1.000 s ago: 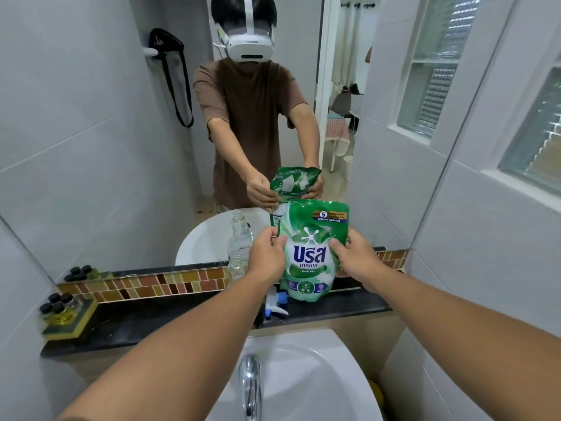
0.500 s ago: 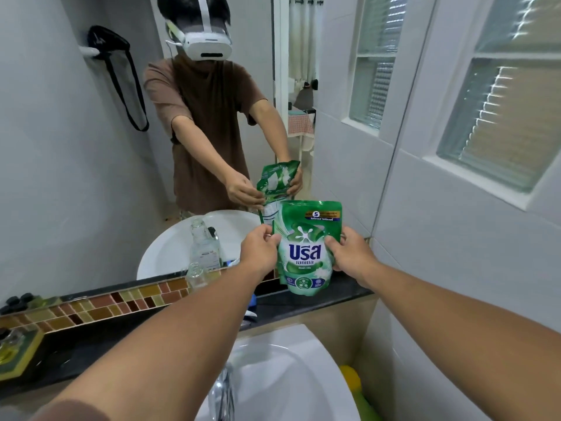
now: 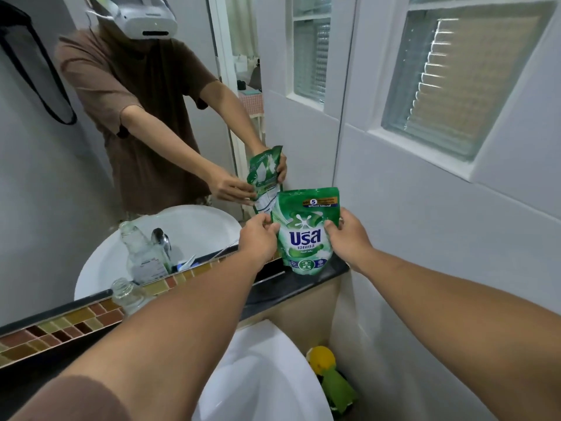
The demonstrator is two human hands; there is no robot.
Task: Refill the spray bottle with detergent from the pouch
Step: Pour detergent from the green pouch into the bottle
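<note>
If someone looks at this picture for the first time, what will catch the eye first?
The bright green detergent pouch stands out at the centre, upright on the dark ledge, with the left hand and the right hand gripping its sides. Behind it the mirror repeats the scene. A clear open bottle stands on the ledge to the left.
</note>
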